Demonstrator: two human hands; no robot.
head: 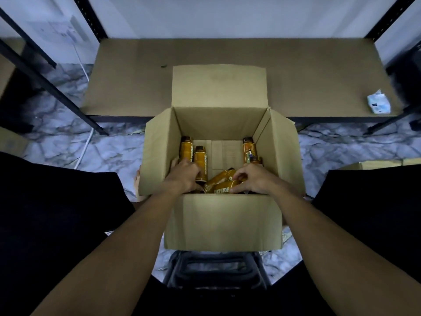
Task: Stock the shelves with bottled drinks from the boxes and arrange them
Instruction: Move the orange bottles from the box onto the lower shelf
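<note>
An open cardboard box (pixel 218 222) stands on the floor in front of me, its flaps folded out. Inside are several orange bottles with dark caps: two upright at the left (pixel 186 148), one upright at the right (pixel 249 149), others lying at the near side (pixel 222 185). My left hand (pixel 183 176) is wrapped around an upright orange bottle (pixel 201 161) at the left. My right hand (pixel 256 180) rests on the lying bottles, fingers curled over one. Beyond the box lies the low brown shelf board (pixel 127 83).
Black shelf uprights (pixel 91 17) rise at both back corners, and another rack frame (pixel 45 87) stands left. A white packet (pixel 378 104) lies at the shelf's right end. A white cable (pixel 84 153) runs over the marble floor. A dark stool (pixel 216 270) is under me.
</note>
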